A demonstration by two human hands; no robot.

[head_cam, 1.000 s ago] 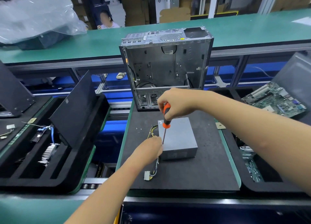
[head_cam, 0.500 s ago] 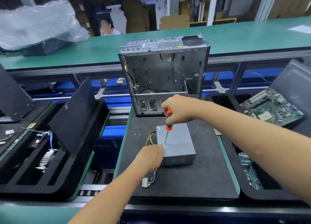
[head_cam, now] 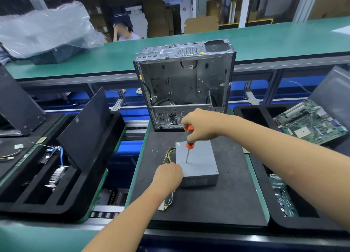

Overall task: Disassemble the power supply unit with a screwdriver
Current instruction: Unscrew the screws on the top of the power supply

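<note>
Your right hand (head_cam: pixel 200 127), gripping the orange-handled screwdriver (head_cam: pixel 189 140), has shifted its tip from the left-edge screw onto the flat grey metal power supply box (head_cam: pixel 197 161) at frame centre, your left hand (head_cam: pixel 167 175) steadying its corner, fingers hidden.

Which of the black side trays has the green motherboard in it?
The tray on the right: a green motherboard leans in it. The left tray holds a black panel and cables instead.

One power supply unit (head_cam: pixel 197 161), one screwdriver (head_cam: pixel 189 142), one open computer case (head_cam: pixel 184 83) at twelve o'clock, one motherboard (head_cam: pixel 310 122) at three o'clock, two hands.
</note>
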